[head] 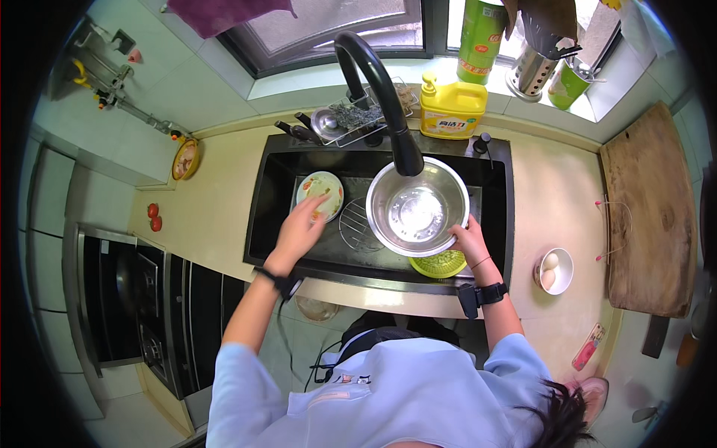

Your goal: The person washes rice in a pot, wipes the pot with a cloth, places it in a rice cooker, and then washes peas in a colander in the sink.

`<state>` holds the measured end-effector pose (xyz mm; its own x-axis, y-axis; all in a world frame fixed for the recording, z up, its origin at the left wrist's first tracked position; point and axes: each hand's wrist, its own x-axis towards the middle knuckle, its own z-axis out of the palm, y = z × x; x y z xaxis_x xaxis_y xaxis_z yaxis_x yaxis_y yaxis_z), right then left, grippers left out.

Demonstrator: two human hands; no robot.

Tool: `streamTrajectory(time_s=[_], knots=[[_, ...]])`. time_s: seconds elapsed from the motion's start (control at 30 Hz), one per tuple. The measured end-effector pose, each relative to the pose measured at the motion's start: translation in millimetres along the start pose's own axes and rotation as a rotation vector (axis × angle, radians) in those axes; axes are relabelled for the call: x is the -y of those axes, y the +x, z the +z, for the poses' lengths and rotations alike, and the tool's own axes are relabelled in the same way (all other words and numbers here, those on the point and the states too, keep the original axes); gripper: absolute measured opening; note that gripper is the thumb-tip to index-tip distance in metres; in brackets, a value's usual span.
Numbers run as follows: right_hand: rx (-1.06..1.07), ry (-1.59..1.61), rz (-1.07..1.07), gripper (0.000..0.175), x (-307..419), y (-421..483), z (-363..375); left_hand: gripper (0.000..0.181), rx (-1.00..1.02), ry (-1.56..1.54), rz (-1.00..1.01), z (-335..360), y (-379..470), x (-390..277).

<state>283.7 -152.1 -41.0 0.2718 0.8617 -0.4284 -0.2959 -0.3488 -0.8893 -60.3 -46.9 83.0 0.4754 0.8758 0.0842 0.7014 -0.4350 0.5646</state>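
Note:
My right hand (471, 241) grips the near right rim of a stainless steel bowl (383, 196), which is held over the black sink (313, 259) below the black faucet (404, 131). The bowl looks shiny inside, with a little water or droplets at its bottom. My left hand (302, 227) is slightly blurred, fingers extended over a white patterned dish (301, 193) with scraps in it, at the sink's left; contact cannot be made out. Partly under the steel bowl sits a yellow-green plastic colander (440, 269). A round wire rack (354, 227) lies on the sink floor.
Behind the sink stand a wire caddy (364, 131) and a yellow detergent jug (452, 109). Right, a white bowl (566, 269) holds two eggs, near a wooden cutting board (652, 224) and a phone (588, 347). Left are two tomatoes (154, 217) and a yellow bowl (192, 168).

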Motion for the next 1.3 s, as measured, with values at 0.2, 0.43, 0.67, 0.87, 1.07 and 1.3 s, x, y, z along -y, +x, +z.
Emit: streamTrajectory(time_s=[0.2, 0.43, 0.67, 0.87, 1.07, 1.3], knots=[[-0.082, -0.06, 0.097, 0.046, -17, 11, -7, 0.027, -0.236, -0.152, 0.419, 123, 188, -13], [-0.099, -0.081, 0.143, 0.048, -32, 11, 0, 0.062, -0.038, -0.397, 0.054, 158, 242, 28], [-0.096, -0.096, 0.225, 0.053, -59, 25, 10, 0.055, 0.032, -0.194, 0.344, 141, 198, 41], [-0.077, -0.155, 0.192, 0.053, -72, 26, 23, 0.055, -0.039, 0.145, -0.225, 199, 65, 189], [-0.05, -0.1, 0.258, 0.052, -86, 23, 31, 0.048, 0.21, 0.23, -0.542, 198, 52, 201], [-0.043, 0.004, 0.429, 0.04, -73, 12, 71, 0.055, 0.075, 0.235, -0.518, 181, 58, 174]])
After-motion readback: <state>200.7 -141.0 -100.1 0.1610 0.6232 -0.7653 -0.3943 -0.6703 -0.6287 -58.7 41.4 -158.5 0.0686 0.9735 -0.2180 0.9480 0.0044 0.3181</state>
